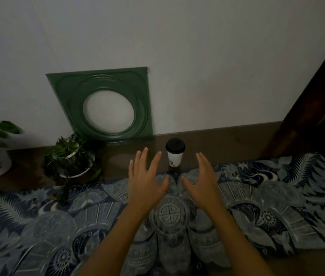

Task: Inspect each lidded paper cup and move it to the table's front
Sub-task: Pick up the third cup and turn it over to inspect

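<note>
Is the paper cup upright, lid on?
Upright, lid on: the paper cup stands on its base with the black lid seated on top.

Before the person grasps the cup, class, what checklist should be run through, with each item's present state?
1. Paper cup upright on the table: ok.
2. Black lid seated on the cup: ok.
3. Left hand open, holding nothing: ok.
4. Right hand open, holding nothing: ok.
5. Patterned cloth at front offers space: ok.
6. Cup's contents: cannot tell.
</note>
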The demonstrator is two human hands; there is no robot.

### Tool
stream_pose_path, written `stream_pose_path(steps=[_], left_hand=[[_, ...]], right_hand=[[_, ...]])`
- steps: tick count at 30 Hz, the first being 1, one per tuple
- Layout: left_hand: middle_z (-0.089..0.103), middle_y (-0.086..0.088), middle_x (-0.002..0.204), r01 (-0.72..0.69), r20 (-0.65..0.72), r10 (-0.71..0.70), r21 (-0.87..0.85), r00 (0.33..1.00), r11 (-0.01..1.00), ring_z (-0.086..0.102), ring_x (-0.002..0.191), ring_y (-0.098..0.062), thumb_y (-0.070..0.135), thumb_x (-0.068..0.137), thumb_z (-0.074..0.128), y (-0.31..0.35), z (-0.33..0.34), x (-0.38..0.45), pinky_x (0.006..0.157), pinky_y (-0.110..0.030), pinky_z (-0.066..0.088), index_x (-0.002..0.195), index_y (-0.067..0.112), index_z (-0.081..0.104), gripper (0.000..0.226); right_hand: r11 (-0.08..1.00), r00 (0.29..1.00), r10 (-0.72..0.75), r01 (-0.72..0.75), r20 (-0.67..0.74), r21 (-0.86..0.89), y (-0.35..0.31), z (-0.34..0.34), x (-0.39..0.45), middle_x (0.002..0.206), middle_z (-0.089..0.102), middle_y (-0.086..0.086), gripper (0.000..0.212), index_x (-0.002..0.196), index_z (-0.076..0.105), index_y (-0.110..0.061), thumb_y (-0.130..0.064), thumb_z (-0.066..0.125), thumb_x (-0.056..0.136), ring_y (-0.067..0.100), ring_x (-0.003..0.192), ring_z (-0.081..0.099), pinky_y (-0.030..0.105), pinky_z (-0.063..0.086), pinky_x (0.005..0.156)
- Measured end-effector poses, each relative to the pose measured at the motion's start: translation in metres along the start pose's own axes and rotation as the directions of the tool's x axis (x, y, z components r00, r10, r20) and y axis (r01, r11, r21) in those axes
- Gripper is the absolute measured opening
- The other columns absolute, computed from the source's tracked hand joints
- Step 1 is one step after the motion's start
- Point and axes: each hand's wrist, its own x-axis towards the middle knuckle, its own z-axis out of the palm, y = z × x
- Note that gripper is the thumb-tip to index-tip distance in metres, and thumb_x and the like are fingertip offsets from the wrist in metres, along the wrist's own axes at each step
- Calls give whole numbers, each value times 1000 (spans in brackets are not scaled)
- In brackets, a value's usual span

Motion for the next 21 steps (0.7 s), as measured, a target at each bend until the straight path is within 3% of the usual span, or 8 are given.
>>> stream_pose_path(steps=[5, 9, 12, 15, 19, 21], left_hand=[[21, -15, 164, 15, 45, -16, 14, 999, 1000, 11, 153, -34, 55, 86, 55, -2, 44, 54, 121, -55, 12, 153, 28, 32, 76], [20, -16, 164, 30, 76, -29, -12, 997, 999, 10, 153, -34, 54, 85, 57, -4, 76, 95, 121, -54, 10, 152, 31, 31, 76], [24, -17, 163, 19, 69, -17, -27, 997, 999, 15, 152, -36, 53, 83, 58, -4, 96, 123, 120, -58, 17, 151, 30, 35, 75], [22, -18, 163, 10, 93, -8, -26, 996, 1000, 15, 152, -37, 55, 84, 58, -8, 116, 145, 119, -60, 19, 151, 31, 34, 75], [11, -14, 167, 7, 180, -7, -1, 984, 1000, 5, 154, -35, 60, 85, 54, -13, 137, 165, 120, -61, 12, 154, 35, 26, 79], [7, -13, 168, -7, 219, 1, 27, 976, 1000, 1, 154, -35, 61, 85, 54, -18, 145, 171, 120, -61, 9, 155, 37, 21, 80]], right_hand=[[976, 989, 149, -150, 23, 159, 34, 24, 49, 165, 17, 1, 93, 157, 14, -25, -40, 72, 86, 21, 150, 20, 45, 25, 120], [940, 967, 236, -253, 98, 230, 61, 49, 81, 165, 15, 3, 98, 157, 12, -24, -35, 76, 84, 24, 150, 19, 47, 26, 120], [918, 947, 286, -314, 144, 242, 83, 69, 101, 165, 14, 5, 102, 157, 9, -21, -32, 78, 83, 25, 150, 19, 48, 27, 119], [914, 942, 271, -316, 198, 256, 95, 85, 118, 163, 17, -1, 106, 157, 9, -22, -32, 81, 80, 23, 150, 21, 50, 28, 119], [911, 955, 202, -264, 216, 318, 100, 101, 141, 137, 30, -31, 90, 143, 24, -37, -20, 84, 78, 7, 135, 34, 36, 37, 110], [919, 961, 176, -239, 214, 314, 103, 108, 148, 144, 40, -24, 89, 145, 31, -35, -30, 85, 75, 8, 135, 41, 37, 42, 107]])
